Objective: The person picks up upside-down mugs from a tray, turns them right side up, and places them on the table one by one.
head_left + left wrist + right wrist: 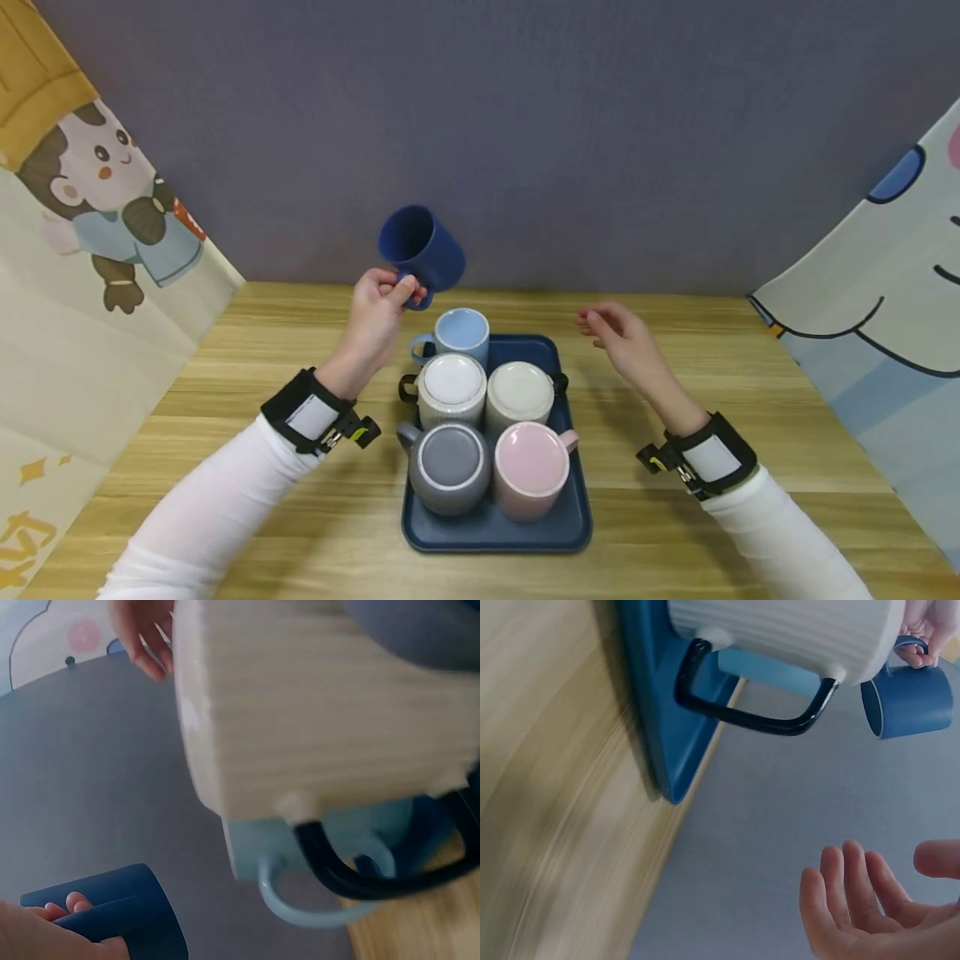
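Observation:
My left hand point(377, 315) pinches the handle of a dark blue mug point(442, 257), held in the air above the back of the tray. The mug is tilted, its mouth facing up and to the left in the head view. My right hand point(621, 335) hovers right of the tray with loosely bent fingers and nothing in it. Upside down on the dark blue tray point(498, 535) stand a light blue mug point(461, 330), two white mugs with black handles point(452, 380) side by side, a grey mug point(450, 462) and a pink mug point(531, 462).
The tray lies on a wooden table point(300, 500). A grey-purple wall panel point(600, 150) rises along the table's far edge. Cartoon-printed cloths hang at the left point(135, 208) and right point(862, 292). A ribbed white mug point(322, 735) fills much of the left wrist view.

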### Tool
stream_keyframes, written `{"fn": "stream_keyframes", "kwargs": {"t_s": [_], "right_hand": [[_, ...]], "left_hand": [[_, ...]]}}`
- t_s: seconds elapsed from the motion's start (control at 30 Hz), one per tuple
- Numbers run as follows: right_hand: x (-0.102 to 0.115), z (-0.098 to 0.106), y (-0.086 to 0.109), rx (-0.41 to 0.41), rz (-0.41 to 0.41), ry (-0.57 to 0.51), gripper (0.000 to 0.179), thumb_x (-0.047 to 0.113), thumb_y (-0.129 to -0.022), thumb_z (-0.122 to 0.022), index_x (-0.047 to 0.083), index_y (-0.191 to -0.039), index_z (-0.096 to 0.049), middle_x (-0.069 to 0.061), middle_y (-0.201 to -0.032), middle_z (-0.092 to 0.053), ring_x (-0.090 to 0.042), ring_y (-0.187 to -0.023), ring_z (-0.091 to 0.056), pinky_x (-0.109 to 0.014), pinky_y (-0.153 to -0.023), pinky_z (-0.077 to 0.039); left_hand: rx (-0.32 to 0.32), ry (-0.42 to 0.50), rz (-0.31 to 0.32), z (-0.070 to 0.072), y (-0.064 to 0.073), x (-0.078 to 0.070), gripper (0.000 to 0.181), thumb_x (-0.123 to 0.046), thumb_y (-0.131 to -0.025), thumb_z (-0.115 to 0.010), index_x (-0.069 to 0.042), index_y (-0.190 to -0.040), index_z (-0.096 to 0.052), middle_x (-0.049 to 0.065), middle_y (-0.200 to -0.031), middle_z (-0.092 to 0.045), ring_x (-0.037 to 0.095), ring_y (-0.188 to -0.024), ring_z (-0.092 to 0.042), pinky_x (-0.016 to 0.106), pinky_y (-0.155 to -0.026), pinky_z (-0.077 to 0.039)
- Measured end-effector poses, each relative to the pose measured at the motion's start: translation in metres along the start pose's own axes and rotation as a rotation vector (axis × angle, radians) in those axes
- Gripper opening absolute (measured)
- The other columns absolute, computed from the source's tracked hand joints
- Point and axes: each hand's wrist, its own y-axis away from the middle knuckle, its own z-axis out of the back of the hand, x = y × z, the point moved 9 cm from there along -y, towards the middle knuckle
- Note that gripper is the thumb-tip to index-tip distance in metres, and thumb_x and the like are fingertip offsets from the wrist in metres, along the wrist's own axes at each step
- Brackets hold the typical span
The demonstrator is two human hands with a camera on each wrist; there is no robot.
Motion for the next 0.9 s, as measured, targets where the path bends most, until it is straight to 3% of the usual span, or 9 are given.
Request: {"fn": "stream_keyframes", "kwargs": {"t_s": [0.1,0.2,0.33,0.9], "right_hand": [[0.003,0.006,0.008,-0.062,0.054,0.1,0.037,0.027,-0.102,-0.044,-0.002,-0.122,-0.055,-0.02,-0.117,-0.063,-0.033,-0.104,-0.062,-0.036,-0.085,-0.052],[0.005,0.01,0.016,-0.102,0.082,0.163,0.036,0.027,-0.101,-0.046,-0.001,-0.12,-0.057,-0.018,-0.114,-0.064,-0.032,-0.103,-0.063,-0.043,-0.086,-0.052],[0.002,0.015,0.024,-0.123,0.08,0.21,0.036,0.029,-0.101,-0.046,0.001,-0.12,-0.057,-0.017,-0.115,-0.064,-0.031,-0.105,-0.06,-0.05,-0.087,-0.05],[-0.002,0.017,0.055,-0.203,0.175,0.444,0.028,0.02,-0.099,-0.049,-0.002,-0.114,-0.059,-0.02,-0.111,-0.061,-0.035,-0.102,-0.059,-0.053,-0.082,-0.049]], "left_hand": [[-0.017,-0.033,-0.002,0.009,-0.004,0.003,0.013,0.001,-0.096,-0.048,-0.006,-0.091,-0.039,0.0,-0.077,-0.057,0.008,-0.071,-0.059,0.018,-0.074,-0.049],[-0.039,-0.047,-0.002,0.018,-0.007,0.005,0.013,0.001,-0.096,-0.048,-0.006,-0.091,-0.038,0.0,-0.077,-0.057,0.008,-0.07,-0.059,0.019,-0.074,-0.05],[-0.068,-0.074,0.003,0.029,-0.011,0.008,0.014,0.001,-0.096,-0.047,-0.006,-0.091,-0.037,0.0,-0.077,-0.055,0.008,-0.069,-0.059,0.019,-0.073,-0.05],[-0.142,-0.214,0.062,0.072,-0.032,0.028,0.015,-0.001,-0.097,-0.047,-0.007,-0.091,-0.035,0.002,-0.082,-0.051,0.005,-0.069,-0.057,0.016,-0.073,-0.049]]}}
